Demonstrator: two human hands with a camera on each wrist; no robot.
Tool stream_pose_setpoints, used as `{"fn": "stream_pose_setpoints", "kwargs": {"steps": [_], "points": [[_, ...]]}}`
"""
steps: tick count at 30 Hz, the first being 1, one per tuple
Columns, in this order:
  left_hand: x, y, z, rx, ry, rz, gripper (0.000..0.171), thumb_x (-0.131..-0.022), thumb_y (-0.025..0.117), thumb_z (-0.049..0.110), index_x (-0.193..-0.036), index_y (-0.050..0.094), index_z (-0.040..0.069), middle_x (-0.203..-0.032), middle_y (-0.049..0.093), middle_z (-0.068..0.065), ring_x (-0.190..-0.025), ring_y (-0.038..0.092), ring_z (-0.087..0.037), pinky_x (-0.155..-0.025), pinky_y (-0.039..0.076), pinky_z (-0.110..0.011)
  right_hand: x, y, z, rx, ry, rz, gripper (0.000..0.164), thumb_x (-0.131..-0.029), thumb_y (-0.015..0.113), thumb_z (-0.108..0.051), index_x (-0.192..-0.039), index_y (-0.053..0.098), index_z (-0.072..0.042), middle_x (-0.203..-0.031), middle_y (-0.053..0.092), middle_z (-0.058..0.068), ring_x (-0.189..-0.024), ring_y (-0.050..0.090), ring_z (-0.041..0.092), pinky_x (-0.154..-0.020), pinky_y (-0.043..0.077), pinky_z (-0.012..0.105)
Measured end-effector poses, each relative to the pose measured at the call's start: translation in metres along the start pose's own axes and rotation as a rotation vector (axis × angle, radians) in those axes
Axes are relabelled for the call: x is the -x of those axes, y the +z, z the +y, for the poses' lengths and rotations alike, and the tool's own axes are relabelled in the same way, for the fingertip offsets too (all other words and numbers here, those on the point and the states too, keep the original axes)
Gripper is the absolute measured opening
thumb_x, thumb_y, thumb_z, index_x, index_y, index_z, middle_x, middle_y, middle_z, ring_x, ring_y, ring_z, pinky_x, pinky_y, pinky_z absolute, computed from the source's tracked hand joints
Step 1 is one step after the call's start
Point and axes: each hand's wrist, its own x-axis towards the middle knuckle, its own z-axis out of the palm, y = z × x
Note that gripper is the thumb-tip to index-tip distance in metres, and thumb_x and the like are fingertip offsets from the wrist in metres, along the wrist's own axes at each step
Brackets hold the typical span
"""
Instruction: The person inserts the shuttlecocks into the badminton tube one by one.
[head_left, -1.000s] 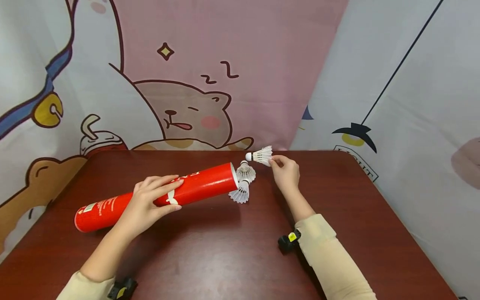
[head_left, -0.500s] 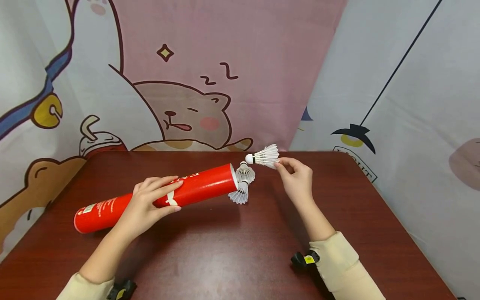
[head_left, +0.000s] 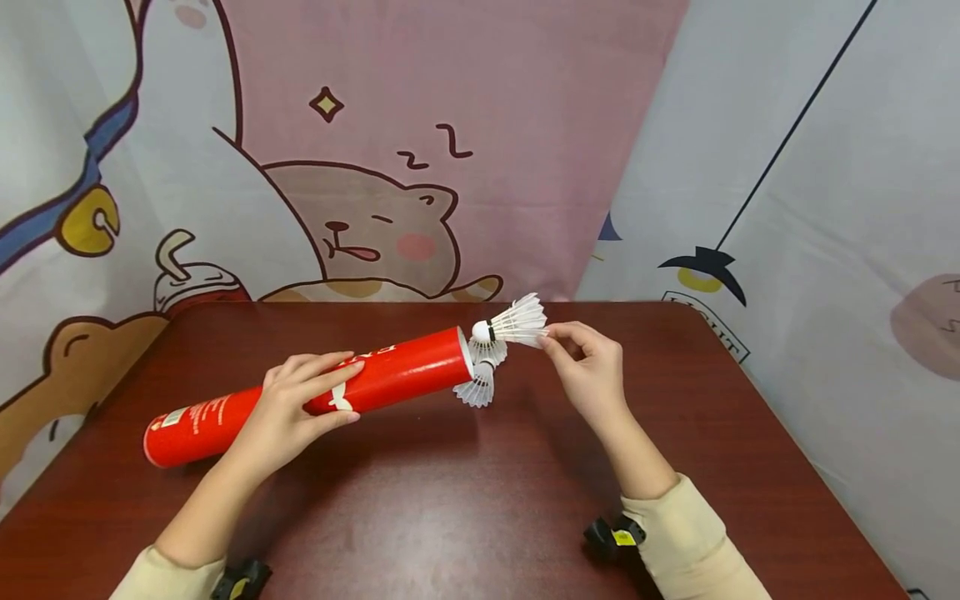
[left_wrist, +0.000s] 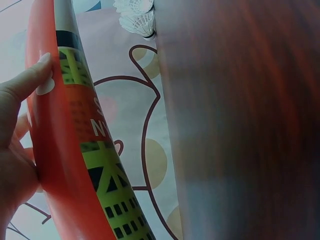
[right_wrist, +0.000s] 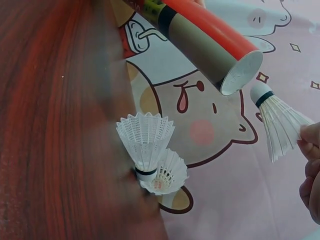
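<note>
My left hand grips a long red shuttlecock tube around its middle, tilted so its open end points up to the right. In the right wrist view the tube's mouth faces a white feather shuttlecock. Thumb and fingers of my right hand pinch this shuttlecock by the feather edge, cork toward the mouth and just outside it. Behind the tube's end, two more shuttlecocks lie on the table: a white netted one and another touching it.
The dark red-brown wooden table runs back to a cartoon-printed curtain. Black wrist cameras sit at both sleeve cuffs.
My right hand draws the shuttlecock back to the right, then brings it left and slightly down toward the tube's mouth. My left hand and the tube stay nearly still.
</note>
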Motion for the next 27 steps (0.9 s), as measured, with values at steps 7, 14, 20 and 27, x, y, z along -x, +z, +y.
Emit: {"fn": "stream_pose_setpoints", "kwargs": {"steps": [7,14,20,27], "points": [[-0.001,0.000,0.000,-0.003,-0.002,-0.001,0.074,-0.062,0.090,0.014,-0.131,0.062,0.021,-0.131,0.056,-0.004,-0.112,0.045,-0.022,-0.086,0.027,-0.049,0.004,0.002,-0.009,-0.069,-0.046,-0.047,0.009,-0.075,0.073,0.013,-0.079,0.069,0.005,-0.073,0.064,0.010,-0.054,0.045,0.010,-0.050,0.035,0.017],[-0.001,0.001,0.001,0.009,0.017,0.007,0.076,-0.061,0.090,0.011,-0.131,0.062,0.021,-0.131,0.057,-0.005,-0.112,0.046,-0.022,-0.085,0.027,-0.049,0.013,0.012,0.000,-0.131,-0.100,-0.097,0.011,-0.075,0.075,0.009,-0.080,0.071,0.000,-0.076,0.067,0.004,-0.059,0.049,0.010,-0.053,0.037,0.019],[-0.001,0.000,0.001,0.006,0.009,0.004,0.074,-0.062,0.090,0.013,-0.130,0.063,0.021,-0.131,0.057,-0.004,-0.112,0.046,-0.022,-0.086,0.027,-0.049,0.018,0.020,-0.004,-0.163,-0.098,-0.143,0.010,-0.077,0.075,0.007,-0.081,0.071,-0.001,-0.077,0.067,0.002,-0.061,0.051,0.011,-0.053,0.038,0.021],[0.000,0.000,0.001,0.007,0.008,-0.002,0.073,-0.063,0.090,0.015,-0.130,0.062,0.021,-0.131,0.057,-0.003,-0.112,0.046,-0.022,-0.086,0.027,-0.049,0.022,0.032,-0.009,-0.202,-0.109,-0.177,0.014,-0.074,0.075,0.011,-0.080,0.072,-0.001,-0.077,0.068,0.005,-0.064,0.055,0.013,-0.055,0.041,0.019]]}}
